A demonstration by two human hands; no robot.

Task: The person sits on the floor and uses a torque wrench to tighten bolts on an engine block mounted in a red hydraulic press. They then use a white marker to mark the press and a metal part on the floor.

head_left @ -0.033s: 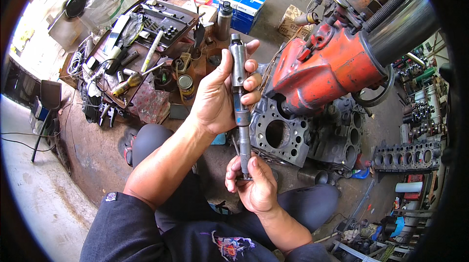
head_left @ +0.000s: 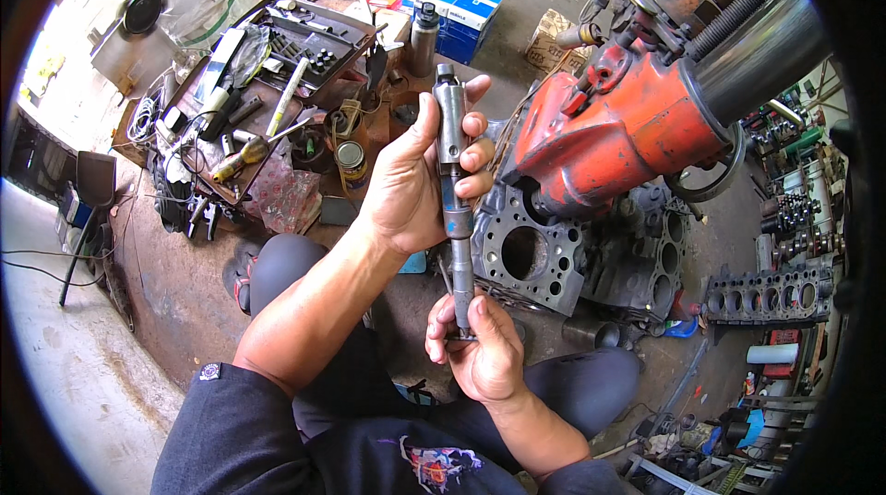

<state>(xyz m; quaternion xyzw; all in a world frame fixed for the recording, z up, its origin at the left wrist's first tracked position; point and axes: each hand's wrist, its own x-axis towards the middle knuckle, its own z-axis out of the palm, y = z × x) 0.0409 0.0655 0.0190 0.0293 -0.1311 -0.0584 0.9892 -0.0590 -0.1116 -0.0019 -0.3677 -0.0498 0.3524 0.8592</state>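
Far to the left of the engine block [head_left: 570, 278] stands a dustpan [head_left: 95, 179], and nearer, beyond the block's left side, sits a tray [head_left: 343, 72] crowded with small metal parts, with a yellow-handled screwdriver [head_left: 242, 158] lying between tray and dustpan. A small can [head_left: 352, 161] stands closer to the block's left. Next comes the left hand [head_left: 406, 186], wrapped around the upper part of a metal tool [head_left: 458, 220], its thumb along one side and its fingers curled around the other. The tool is held just left of the block, off the ground. At its lower end the right hand [head_left: 487, 347] pinches it between thumb and fingers, beside a small flat piece whose exact form is hard to tell. The work looks like handling or adjusting that end; it would go best with the left hand keeping the shaft firm and the right fingertips turning or pressing gently, without side load. The tool's long axis runs nearly straight away from the person, leaning slightly left at the top: the jointed tip points away, past the block's left edge, and the narrow end points to the lap. Right of this, a red machine part [head_left: 618, 131] looms over the block, and a second block [head_left: 769, 316] lies farther right.
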